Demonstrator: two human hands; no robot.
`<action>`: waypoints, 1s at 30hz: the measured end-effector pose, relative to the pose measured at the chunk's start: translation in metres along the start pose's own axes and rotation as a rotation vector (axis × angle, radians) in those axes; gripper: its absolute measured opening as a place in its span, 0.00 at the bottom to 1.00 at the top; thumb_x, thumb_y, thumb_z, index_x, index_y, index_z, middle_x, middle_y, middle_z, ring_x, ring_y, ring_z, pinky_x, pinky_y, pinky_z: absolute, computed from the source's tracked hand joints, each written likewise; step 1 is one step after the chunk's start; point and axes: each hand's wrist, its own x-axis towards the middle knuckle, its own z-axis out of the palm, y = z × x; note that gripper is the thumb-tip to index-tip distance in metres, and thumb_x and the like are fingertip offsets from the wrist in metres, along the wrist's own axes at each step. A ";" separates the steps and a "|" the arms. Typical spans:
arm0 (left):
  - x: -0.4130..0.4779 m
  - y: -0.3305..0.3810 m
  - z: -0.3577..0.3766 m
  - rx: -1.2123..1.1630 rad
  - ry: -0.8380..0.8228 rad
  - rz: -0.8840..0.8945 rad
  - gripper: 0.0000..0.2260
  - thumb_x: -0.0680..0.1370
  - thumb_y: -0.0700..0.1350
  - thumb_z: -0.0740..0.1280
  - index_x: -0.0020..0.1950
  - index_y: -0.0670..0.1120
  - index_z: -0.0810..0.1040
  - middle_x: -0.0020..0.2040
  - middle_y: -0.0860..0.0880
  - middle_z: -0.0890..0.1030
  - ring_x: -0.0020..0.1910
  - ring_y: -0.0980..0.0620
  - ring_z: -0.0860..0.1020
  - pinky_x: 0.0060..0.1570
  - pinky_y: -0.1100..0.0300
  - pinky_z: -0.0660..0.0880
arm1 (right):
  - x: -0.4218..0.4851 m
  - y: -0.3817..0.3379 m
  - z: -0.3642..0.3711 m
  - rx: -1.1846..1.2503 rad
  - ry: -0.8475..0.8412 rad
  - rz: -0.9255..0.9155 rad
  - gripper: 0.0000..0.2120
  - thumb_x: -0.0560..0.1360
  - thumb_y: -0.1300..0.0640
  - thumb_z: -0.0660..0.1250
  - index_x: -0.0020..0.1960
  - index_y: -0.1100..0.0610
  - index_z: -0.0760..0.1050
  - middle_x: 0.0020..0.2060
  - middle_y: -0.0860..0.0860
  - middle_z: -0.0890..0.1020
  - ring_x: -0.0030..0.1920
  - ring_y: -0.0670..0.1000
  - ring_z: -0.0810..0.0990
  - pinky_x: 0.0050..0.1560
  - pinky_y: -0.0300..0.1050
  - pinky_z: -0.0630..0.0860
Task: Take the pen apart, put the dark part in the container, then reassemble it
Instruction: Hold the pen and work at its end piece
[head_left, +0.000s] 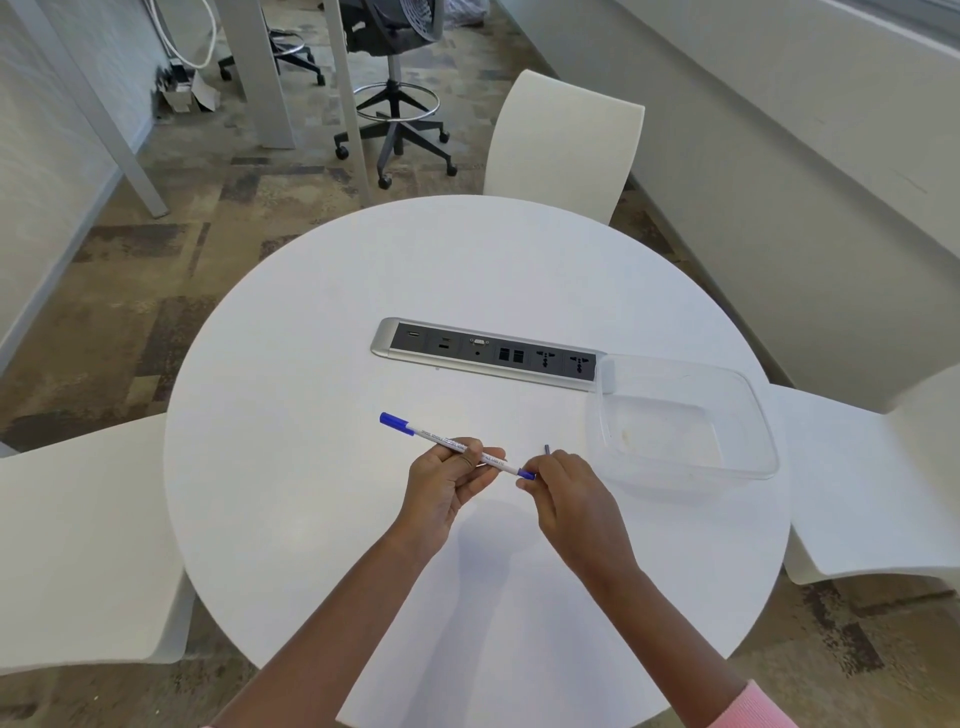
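Note:
A white pen (439, 440) with a blue cap at its far left end is held above the round white table (322, 332). My left hand (447, 483) grips the barrel near its middle. My right hand (566, 493) pinches the blue piece at the pen's right end (527, 474), and a small dark stub (546, 450) sticks up above its fingers. Right of my hands a clear plastic container (727, 374) stands with nothing in it.
A silver power and data socket strip (384, 343) is set into the table behind the pen, its right end touching the container. White chairs stand at the left (88, 545), back (566, 140) and right (878, 493). An office chair (395, 78) is farther off.

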 end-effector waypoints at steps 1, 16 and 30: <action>0.000 0.000 0.000 -0.013 -0.002 -0.006 0.04 0.77 0.35 0.62 0.44 0.38 0.75 0.35 0.44 0.85 0.35 0.50 0.84 0.34 0.65 0.80 | 0.001 0.002 0.001 -0.012 0.024 -0.021 0.09 0.72 0.54 0.61 0.39 0.57 0.76 0.29 0.50 0.76 0.29 0.51 0.73 0.29 0.35 0.63; 0.000 0.003 0.004 0.038 -0.043 0.021 0.05 0.77 0.36 0.62 0.42 0.39 0.74 0.34 0.46 0.85 0.35 0.52 0.84 0.35 0.66 0.79 | 0.019 -0.010 -0.011 1.122 -0.388 0.883 0.20 0.77 0.57 0.59 0.27 0.58 0.71 0.17 0.46 0.67 0.21 0.45 0.63 0.27 0.37 0.62; 0.003 0.001 0.001 0.029 0.010 0.025 0.04 0.77 0.35 0.62 0.44 0.39 0.76 0.34 0.45 0.85 0.35 0.50 0.84 0.36 0.64 0.80 | 0.004 -0.002 0.008 0.023 0.000 0.027 0.10 0.73 0.53 0.57 0.42 0.57 0.76 0.32 0.51 0.80 0.37 0.51 0.75 0.47 0.41 0.69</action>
